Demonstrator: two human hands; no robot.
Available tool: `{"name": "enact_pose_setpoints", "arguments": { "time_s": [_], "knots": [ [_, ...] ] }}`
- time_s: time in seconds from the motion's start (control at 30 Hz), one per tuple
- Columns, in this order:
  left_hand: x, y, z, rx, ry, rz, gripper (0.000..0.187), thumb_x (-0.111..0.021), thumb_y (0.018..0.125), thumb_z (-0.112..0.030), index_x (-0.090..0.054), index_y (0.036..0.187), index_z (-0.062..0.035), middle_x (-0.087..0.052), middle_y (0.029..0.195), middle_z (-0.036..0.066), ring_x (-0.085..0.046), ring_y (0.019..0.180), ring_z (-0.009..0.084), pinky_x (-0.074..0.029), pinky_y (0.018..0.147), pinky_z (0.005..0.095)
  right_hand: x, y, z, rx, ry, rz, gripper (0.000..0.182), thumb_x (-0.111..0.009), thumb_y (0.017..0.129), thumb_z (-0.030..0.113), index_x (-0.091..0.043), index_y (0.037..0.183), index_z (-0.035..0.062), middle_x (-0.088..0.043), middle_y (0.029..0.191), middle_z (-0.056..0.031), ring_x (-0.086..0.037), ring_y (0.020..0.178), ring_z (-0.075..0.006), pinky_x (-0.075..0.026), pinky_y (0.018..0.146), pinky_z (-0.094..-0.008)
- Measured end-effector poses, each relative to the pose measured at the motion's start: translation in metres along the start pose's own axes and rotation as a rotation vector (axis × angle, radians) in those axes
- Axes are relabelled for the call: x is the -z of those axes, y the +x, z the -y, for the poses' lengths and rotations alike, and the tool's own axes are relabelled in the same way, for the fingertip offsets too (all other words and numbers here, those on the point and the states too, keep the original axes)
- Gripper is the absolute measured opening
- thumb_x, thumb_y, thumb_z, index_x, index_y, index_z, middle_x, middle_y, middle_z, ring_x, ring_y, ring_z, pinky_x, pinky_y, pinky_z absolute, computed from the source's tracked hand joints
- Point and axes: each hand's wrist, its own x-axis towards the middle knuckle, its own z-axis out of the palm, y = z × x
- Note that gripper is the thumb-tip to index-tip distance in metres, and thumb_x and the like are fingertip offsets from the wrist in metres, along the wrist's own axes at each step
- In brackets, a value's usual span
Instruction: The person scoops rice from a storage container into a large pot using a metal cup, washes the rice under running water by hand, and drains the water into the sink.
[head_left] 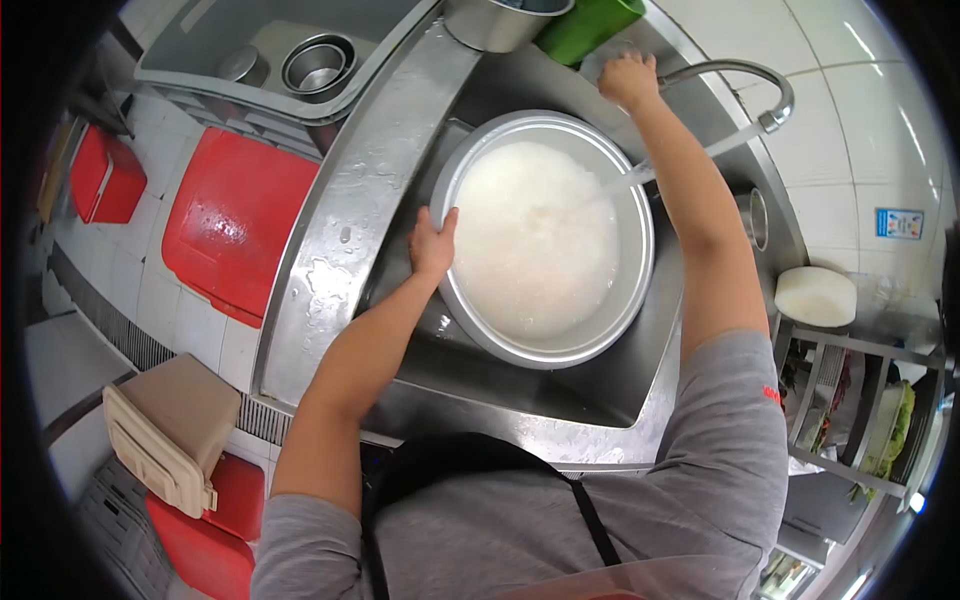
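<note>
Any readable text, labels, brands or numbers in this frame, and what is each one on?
Nothing can be quoted.
Blue-and-white sticker on the tiled wall: print too small and blurred to read.
Red mark on the grey shirt sleeve: too small to read.
Pot, faucet, green container: no markings visible.

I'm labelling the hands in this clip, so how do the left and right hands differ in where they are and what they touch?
The left hand grips the near-left rim of the big metal pot, while the right hand rests behind the pot at the base of the faucet. The left arm is bent close in; the right arm stretches far over the sink. Both are bare, with short grey sleeves.
</note>
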Motion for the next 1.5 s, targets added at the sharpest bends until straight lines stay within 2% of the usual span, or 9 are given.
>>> {"name": "enact_pose_setpoints", "arguments": {
  "time_s": [0.17,0.27,0.37,0.47,0.57,0.83,0.93,1.03,1.5],
  "knots": [
    [0.006,0.002,-0.006,0.052,-0.011,0.047,0.048,-0.054,0.076,-0.041,-0.048,0.098,0.0010,-0.057,0.088,0.025,-0.054,0.084,0.0410,-0.042,0.075,0.0430,-0.012,0.036,0.006,-0.445,0.541,0.257,0.034,-0.048,0.071,0.027,-0.061,0.095,0.0070,-0.055,0.109,-0.0096,-0.050,0.098,-0.0258,-0.030,0.086,-0.0489],
    [0.001,0.001,0.004,0.005,-0.053,0.057,0.051,-0.054,0.077,-0.042,-0.047,0.100,0.0034,-0.056,0.091,0.026,-0.053,0.086,0.0413,-0.042,0.076,0.0417,-0.053,0.035,-0.022,-0.579,1.697,-0.164,0.032,-0.057,0.070,0.028,-0.060,0.089,0.0028,-0.059,0.090,-0.0078,-0.051,0.088,-0.0174,-0.034,0.076,-0.0278],
    [-0.003,0.007,0.010,-0.025,0.011,0.029,0.056,-0.053,0.077,-0.044,-0.045,0.102,0.0060,-0.054,0.097,0.026,-0.052,0.091,0.0399,-0.041,0.078,0.0407,-0.075,-0.003,-0.034,-0.273,1.963,-0.363,0.018,-0.058,0.071,0.018,-0.060,0.079,0.0026,-0.057,0.096,-0.0074,-0.050,0.092,-0.0181,-0.035,0.081,-0.0265],
    [0.009,0.005,-0.004,0.095,0.127,0.130,0.063,-0.051,0.077,-0.048,-0.043,0.106,0.0078,-0.051,0.103,0.029,-0.050,0.098,0.0386,-0.039,0.084,0.0390,-0.108,-0.075,-0.040,-0.004,1.079,-0.626,0.024,-0.053,0.078,0.021,-0.058,0.088,-0.0010,-0.052,0.112,-0.0133,-0.049,0.103,-0.0260,-0.036,0.086,-0.0302],
    [0.006,0.003,0.007,0.223,0.176,0.131,0.067,-0.049,0.077,-0.050,-0.042,0.105,0.0101,-0.050,0.104,0.030,-0.049,0.100,0.0386,-0.038,0.086,0.0380,-0.207,-0.160,-0.059,-0.190,0.888,-0.180,0.044,-0.051,0.081,0.032,-0.046,0.111,-0.0008,-0.048,0.114,-0.0216,-0.046,0.105,-0.0345,-0.037,0.088,-0.0371],
    [0.022,-0.050,-0.011,0.291,0.213,0.251,0.050,-0.051,0.080,-0.038,-0.047,0.096,0.0086,-0.054,0.089,0.020,-0.054,0.077,0.0241,-0.043,0.062,0.0308,-0.235,-0.224,-0.037,-0.826,1.111,0.145,0.060,-0.054,0.073,0.049,-0.048,0.108,0.0008,-0.058,0.095,-0.0206,-0.054,0.093,-0.0343,-0.042,0.080,-0.0383],
    [0.038,-0.051,-0.028,0.295,0.195,0.268,0.043,-0.055,0.079,-0.035,-0.048,0.088,0.0067,-0.053,0.075,0.012,-0.052,0.059,0.0147,-0.043,0.047,0.0279,-0.260,-0.216,-0.032,-0.939,1.235,0.027,0.047,-0.065,0.068,0.044,-0.059,0.077,-0.0021,-0.059,0.068,-0.0109,-0.055,0.065,-0.0188,-0.043,0.063,-0.0297],
    [0.059,-0.063,-0.060,0.287,0.221,0.246,0.040,-0.058,0.077,-0.033,-0.047,0.076,0.0053,-0.050,0.066,0.010,-0.047,0.053,0.0127,-0.040,0.043,0.0272,-0.262,-0.215,-0.032,-0.911,1.485,0.232,0.060,-0.067,0.064,0.046,-0.056,0.098,-0.0020,-0.060,0.090,-0.0160,-0.057,0.086,-0.0246,-0.043,0.075,-0.0311],
    [0.117,-0.122,-0.129,0.164,0.108,0.158,0.029,-0.061,0.078,-0.024,-0.046,0.073,-0.0003,-0.043,0.060,-0.001,-0.039,0.049,0.0052,-0.033,0.040,0.0212,-0.244,-0.231,0.045,-0.928,1.785,0.217,0.032,-0.060,0.076,0.031,-0.060,0.079,-0.0005,-0.058,0.074,-0.0054,-0.051,0.066,-0.0115,-0.041,0.061,-0.0246]
  ]
}}
